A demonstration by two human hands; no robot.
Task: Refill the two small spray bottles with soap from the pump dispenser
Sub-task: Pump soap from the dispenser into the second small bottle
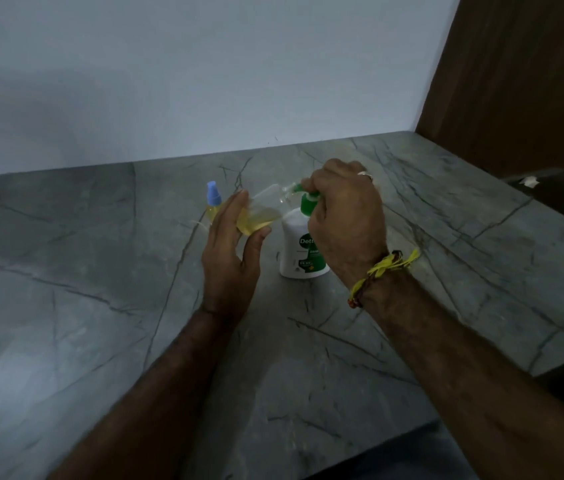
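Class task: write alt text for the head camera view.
The left hand tilts a clear spray bottle of yellow soap toward the green pump of a white dispenser, pressed by the right hand. A blue-capped bottle stands behind.

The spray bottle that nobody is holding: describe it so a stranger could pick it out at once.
On the grey marble-look counter, look just beyond the fingers of the left hand. There a small spray bottle stands upright, yellowish liquid inside. Its pale blue spray top sets it apart from the tilted clear bottle in the left hand and the green-pumped white soap dispenser.
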